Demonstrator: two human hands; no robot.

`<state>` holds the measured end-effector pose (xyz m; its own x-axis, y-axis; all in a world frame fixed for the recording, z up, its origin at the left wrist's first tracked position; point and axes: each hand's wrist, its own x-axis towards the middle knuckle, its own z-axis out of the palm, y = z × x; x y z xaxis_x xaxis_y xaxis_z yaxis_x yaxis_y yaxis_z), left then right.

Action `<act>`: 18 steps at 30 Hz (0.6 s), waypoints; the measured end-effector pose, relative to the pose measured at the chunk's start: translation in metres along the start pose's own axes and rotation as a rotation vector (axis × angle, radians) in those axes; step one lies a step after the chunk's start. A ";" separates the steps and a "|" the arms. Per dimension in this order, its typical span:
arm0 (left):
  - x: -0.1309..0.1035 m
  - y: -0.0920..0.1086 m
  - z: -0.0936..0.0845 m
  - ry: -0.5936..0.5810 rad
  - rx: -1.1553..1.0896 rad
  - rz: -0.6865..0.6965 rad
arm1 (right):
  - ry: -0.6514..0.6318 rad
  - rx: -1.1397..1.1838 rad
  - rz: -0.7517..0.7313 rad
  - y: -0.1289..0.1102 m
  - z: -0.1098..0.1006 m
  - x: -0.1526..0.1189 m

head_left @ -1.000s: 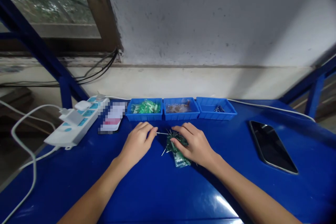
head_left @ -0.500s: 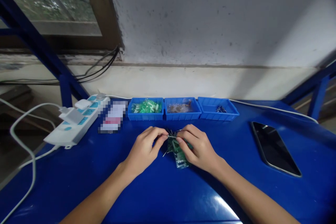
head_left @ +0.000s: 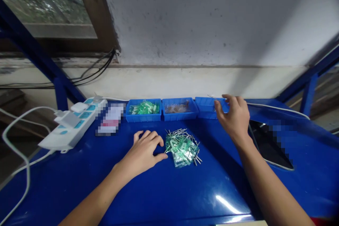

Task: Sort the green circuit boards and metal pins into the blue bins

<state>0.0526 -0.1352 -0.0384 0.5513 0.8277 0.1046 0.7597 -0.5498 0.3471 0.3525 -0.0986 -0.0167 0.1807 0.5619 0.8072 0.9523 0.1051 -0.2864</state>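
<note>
A pile of green and clear packets with thin metal rods lies on the blue table. At its left edge rests my left hand, fingers apart and curved, with the thumb by the rods and nothing held. My right hand is over the right blue bin, partly hiding it. A thin metal rod shows just left of its fingertips; what lies between the fingers is too small to make out. The left bin holds green packets, and the middle bin holds small brownish pieces in clear wrapping.
A white power strip with plugs and cables lies at the left, beside a blurred white and pink card. A dark phone lies at the right, partly behind my right forearm. Behind the bins runs a wall.
My right hand has moved from the pile up and right to the right bin. My left hand has drawn slightly down and opened. The pile is now uncovered, and the view has shifted a little.
</note>
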 end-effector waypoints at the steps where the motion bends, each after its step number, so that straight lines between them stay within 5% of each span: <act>1: -0.001 -0.002 0.001 -0.012 0.009 0.010 | -0.019 -0.049 0.046 0.009 0.002 0.001; 5: -0.002 -0.009 0.002 0.020 0.019 0.028 | -0.133 0.025 0.087 0.004 0.006 -0.013; 11: 0.000 -0.006 0.003 0.077 0.023 0.021 | -0.418 0.335 -0.107 -0.051 0.012 -0.040; 18: 0.000 -0.005 -0.001 0.067 0.063 0.009 | -0.544 0.412 -0.257 -0.069 0.011 -0.053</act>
<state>0.0486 -0.1327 -0.0393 0.5352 0.8273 0.1706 0.7762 -0.5613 0.2871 0.2742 -0.1260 -0.0452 -0.2854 0.7950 0.5353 0.7592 0.5284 -0.3800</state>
